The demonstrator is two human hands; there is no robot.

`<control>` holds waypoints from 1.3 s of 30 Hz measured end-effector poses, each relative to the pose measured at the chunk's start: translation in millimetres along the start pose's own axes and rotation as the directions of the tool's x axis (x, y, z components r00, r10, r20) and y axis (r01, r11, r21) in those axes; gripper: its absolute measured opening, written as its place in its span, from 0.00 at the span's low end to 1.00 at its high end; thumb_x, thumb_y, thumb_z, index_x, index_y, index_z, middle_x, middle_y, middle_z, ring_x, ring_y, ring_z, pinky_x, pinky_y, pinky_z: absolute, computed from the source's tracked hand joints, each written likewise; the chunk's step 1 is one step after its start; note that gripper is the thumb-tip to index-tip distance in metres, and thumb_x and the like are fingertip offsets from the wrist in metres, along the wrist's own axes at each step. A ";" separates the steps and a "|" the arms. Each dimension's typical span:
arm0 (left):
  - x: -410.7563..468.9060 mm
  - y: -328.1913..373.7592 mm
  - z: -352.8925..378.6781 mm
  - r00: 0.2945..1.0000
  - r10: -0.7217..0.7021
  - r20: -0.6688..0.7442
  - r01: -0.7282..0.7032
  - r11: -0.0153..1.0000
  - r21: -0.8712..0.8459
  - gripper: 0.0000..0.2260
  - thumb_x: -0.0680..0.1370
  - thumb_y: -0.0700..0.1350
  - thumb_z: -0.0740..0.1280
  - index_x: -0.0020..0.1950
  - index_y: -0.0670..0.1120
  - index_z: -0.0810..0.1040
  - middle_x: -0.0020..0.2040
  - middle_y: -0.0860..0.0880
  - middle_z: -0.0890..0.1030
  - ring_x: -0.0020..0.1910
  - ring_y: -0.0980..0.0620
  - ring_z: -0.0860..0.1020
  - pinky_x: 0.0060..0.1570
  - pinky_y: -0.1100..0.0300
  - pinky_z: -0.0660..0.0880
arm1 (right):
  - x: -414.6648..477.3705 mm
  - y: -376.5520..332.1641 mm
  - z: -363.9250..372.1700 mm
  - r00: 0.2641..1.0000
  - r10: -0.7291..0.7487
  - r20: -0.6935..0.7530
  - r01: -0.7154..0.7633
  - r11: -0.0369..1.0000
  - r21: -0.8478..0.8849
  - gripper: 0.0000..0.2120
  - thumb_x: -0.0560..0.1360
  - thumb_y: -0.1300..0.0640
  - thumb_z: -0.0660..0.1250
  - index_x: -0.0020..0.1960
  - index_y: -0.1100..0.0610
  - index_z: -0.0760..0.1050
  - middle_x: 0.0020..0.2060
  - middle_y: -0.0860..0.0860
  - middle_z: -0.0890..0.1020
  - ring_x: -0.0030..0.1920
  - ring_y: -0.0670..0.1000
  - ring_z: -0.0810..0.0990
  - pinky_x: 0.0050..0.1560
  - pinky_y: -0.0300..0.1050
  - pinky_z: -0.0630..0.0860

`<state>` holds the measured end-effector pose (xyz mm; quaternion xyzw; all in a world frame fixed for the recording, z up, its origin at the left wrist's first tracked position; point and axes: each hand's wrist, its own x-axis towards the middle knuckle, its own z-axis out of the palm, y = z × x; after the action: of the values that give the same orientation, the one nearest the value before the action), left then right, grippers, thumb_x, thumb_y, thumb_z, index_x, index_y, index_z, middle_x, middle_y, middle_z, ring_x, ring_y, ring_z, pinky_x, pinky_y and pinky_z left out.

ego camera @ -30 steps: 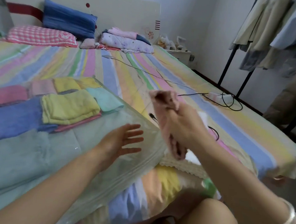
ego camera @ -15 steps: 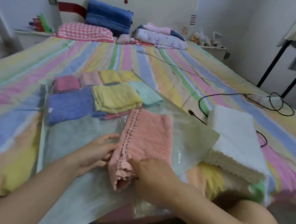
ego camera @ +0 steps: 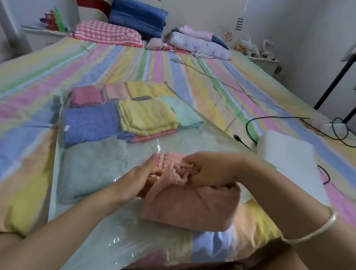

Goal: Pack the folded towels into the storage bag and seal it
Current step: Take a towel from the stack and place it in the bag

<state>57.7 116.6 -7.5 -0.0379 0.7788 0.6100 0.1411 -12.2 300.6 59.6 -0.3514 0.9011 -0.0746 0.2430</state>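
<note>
A clear plastic storage bag (ego camera: 111, 231) lies flat on the striped bed, holding several folded towels: grey (ego camera: 92, 166), blue (ego camera: 89, 122), yellow (ego camera: 146, 115), mint (ego camera: 182, 114) and pink ones further back. A salmon-pink towel (ego camera: 189, 205) with a bobble fringe lies on the bag's near part. My left hand (ego camera: 142, 174) grips its fringed edge from the left. My right hand (ego camera: 210, 171) pinches the same edge from the right. Whether this towel is inside the bag or on top of it is unclear.
A folded white towel (ego camera: 289, 159) lies on the bed to the right of the bag. Black cables (ego camera: 300, 122) and a power strip lie at the right. Pillows and folded bedding sit at the headboard. A clothes rack stands at the far right.
The pink towel was brought down from the air onto the bag. Both hands have since moved to its far fringed edge and bunched it, and the towel now lies closer to me.
</note>
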 end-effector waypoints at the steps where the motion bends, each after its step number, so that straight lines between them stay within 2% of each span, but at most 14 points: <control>1: -0.5 -2.0 -2.2 1.000 -0.013 -0.011 0.013 1.000 -0.002 0.31 0.73 0.71 0.50 0.49 0.50 0.83 0.39 0.49 0.85 0.37 0.56 0.81 0.38 0.65 0.75 | 7.5 1.2 -4.0 0.998 0.009 -0.068 -0.014 0.997 -0.074 0.09 0.73 0.51 0.69 0.42 0.55 0.72 0.35 0.49 0.77 0.38 0.51 0.74 0.39 0.47 0.70; 5: 8.0 -21.5 -2.0 0.993 0.056 -0.102 -0.046 0.995 0.090 0.33 0.63 0.72 0.69 0.48 0.43 0.81 0.41 0.46 0.86 0.40 0.53 0.82 0.44 0.53 0.75 | 40.9 9.0 -7.9 0.984 0.012 -0.178 -0.054 0.971 -0.233 0.19 0.70 0.46 0.72 0.33 0.50 0.64 0.31 0.47 0.71 0.35 0.50 0.69 0.33 0.44 0.65; 8: 23.0 -34.3 1.5 0.954 0.072 -0.292 -0.017 0.982 0.187 0.31 0.66 0.71 0.65 0.44 0.41 0.80 0.36 0.42 0.83 0.33 0.48 0.79 0.38 0.52 0.72 | 61.6 16.4 -2.0 0.982 0.010 -0.190 -0.054 0.972 -0.227 0.17 0.71 0.47 0.70 0.33 0.49 0.64 0.33 0.46 0.72 0.39 0.52 0.71 0.35 0.44 0.66; 11: 32.8 -32.6 6.6 0.901 0.104 -0.421 0.032 0.952 0.304 0.21 0.76 0.59 0.65 0.33 0.43 0.74 0.26 0.51 0.72 0.28 0.51 0.71 0.33 0.57 0.66 | 74.8 27.7 2.4 0.976 -0.003 -0.220 -0.043 0.977 -0.207 0.08 0.72 0.45 0.68 0.45 0.49 0.75 0.44 0.48 0.76 0.49 0.52 0.73 0.45 0.47 0.73; 12: 33.2 -30.2 8.0 0.878 0.134 -0.459 0.066 0.917 0.394 0.20 0.77 0.57 0.64 0.32 0.45 0.72 0.24 0.53 0.70 0.28 0.52 0.71 0.32 0.57 0.66 | 77.5 30.6 2.5 0.977 0.011 -0.214 -0.053 0.980 -0.194 0.12 0.73 0.44 0.68 0.52 0.50 0.76 0.50 0.49 0.76 0.53 0.52 0.73 0.51 0.49 0.74; 14: 31.0 -26.6 9.5 0.828 0.213 -0.519 0.131 0.826 0.548 0.18 0.77 0.59 0.64 0.35 0.47 0.73 0.28 0.54 0.74 0.32 0.52 0.74 0.34 0.57 0.71 | 80.8 35.7 2.1 0.983 0.046 -0.177 -0.074 0.985 -0.158 0.16 0.73 0.44 0.67 0.56 0.51 0.76 0.53 0.50 0.76 0.54 0.52 0.74 0.55 0.51 0.74; 17: 24.6 -21.6 7.2 0.810 0.243 -0.534 0.198 0.744 0.639 0.18 0.74 0.67 0.61 0.50 0.54 0.76 0.47 0.56 0.81 0.47 0.52 0.79 0.44 0.56 0.76 | 82.6 41.0 2.9 0.989 0.090 -0.119 -0.102 0.990 -0.096 0.18 0.73 0.41 0.66 0.56 0.51 0.73 0.53 0.49 0.78 0.52 0.52 0.75 0.53 0.48 0.74; 20: 23.3 -17.9 1.5 0.888 0.042 -0.459 0.272 0.755 0.596 0.34 0.67 0.74 0.62 0.62 0.52 0.72 0.56 0.55 0.79 0.55 0.52 0.77 0.51 0.55 0.75 | 80.4 44.1 1.3 0.980 0.193 -0.054 -0.194 0.981 -0.015 0.30 0.70 0.34 0.67 0.65 0.49 0.68 0.59 0.48 0.75 0.56 0.50 0.75 0.56 0.47 0.72; 22: 24.7 -15.9 -1.6 0.927 -0.093 -0.364 0.290 0.794 0.535 0.40 0.60 0.76 0.65 0.62 0.50 0.73 0.57 0.55 0.78 0.54 0.53 0.78 0.54 0.53 0.77 | 77.7 44.0 0.3 0.973 0.233 0.003 -0.232 0.972 -0.037 0.34 0.67 0.30 0.66 0.65 0.50 0.70 0.59 0.48 0.76 0.56 0.51 0.76 0.57 0.47 0.72; 26: 23.1 -18.7 0.1 0.955 -0.159 -0.251 0.247 0.896 0.370 0.26 0.61 0.66 0.75 0.50 0.49 0.77 0.45 0.54 0.81 0.44 0.55 0.80 0.42 0.59 0.76 | 67.2 40.3 0.2 0.972 0.232 -0.018 -0.232 0.973 0.009 0.30 0.62 0.27 0.68 0.43 0.54 0.79 0.39 0.48 0.82 0.39 0.48 0.79 0.42 0.43 0.74; 29: 19.0 -19.5 1.4 0.972 -0.142 -0.188 0.170 0.975 0.141 0.20 0.66 0.52 0.78 0.54 0.48 0.80 0.45 0.53 0.84 0.43 0.56 0.83 0.42 0.63 0.78 | 51.2 38.6 -1.4 0.976 0.219 -0.014 -0.212 0.958 0.195 0.28 0.60 0.30 0.72 0.43 0.53 0.79 0.39 0.47 0.83 0.41 0.47 0.82 0.46 0.43 0.77; 33: 13.5 -7.8 -10.6 0.982 -0.094 -0.167 0.089 0.995 -0.039 0.25 0.65 0.47 0.79 0.61 0.47 0.77 0.50 0.50 0.84 0.47 0.53 0.84 0.47 0.60 0.80 | 24.6 38.3 3.3 0.990 0.073 0.123 -0.138 0.727 0.673 0.25 0.63 0.44 0.76 0.55 0.57 0.80 0.49 0.53 0.85 0.51 0.53 0.84 0.59 0.53 0.78; 37: 8.2 2.2 -20.1 0.995 -0.013 -0.099 0.013 1.000 -0.005 0.18 0.67 0.44 0.78 0.55 0.46 0.80 0.47 0.48 0.86 0.47 0.51 0.84 0.49 0.58 0.79 | 6.1 38.7 27.6 0.982 -0.046 0.182 -0.132 0.516 0.846 0.21 0.71 0.55 0.72 0.62 0.59 0.75 0.56 0.55 0.83 0.58 0.55 0.81 0.60 0.50 0.76; 39: 8.5 2.2 -16.8 0.983 0.042 -0.177 -0.031 0.998 0.061 0.19 0.67 0.46 0.79 0.55 0.46 0.79 0.50 0.50 0.84 0.47 0.51 0.83 0.50 0.59 0.77 | -0.9 36.5 41.1 0.987 -0.008 0.162 -0.142 0.443 0.885 0.18 0.72 0.59 0.72 0.61 0.60 0.75 0.55 0.57 0.83 0.56 0.57 0.82 0.59 0.52 0.77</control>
<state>46.2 102.0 -4.2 -0.0739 0.8062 0.5838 0.0607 -13.3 329.8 13.1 -0.1393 0.7201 -0.5027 0.4575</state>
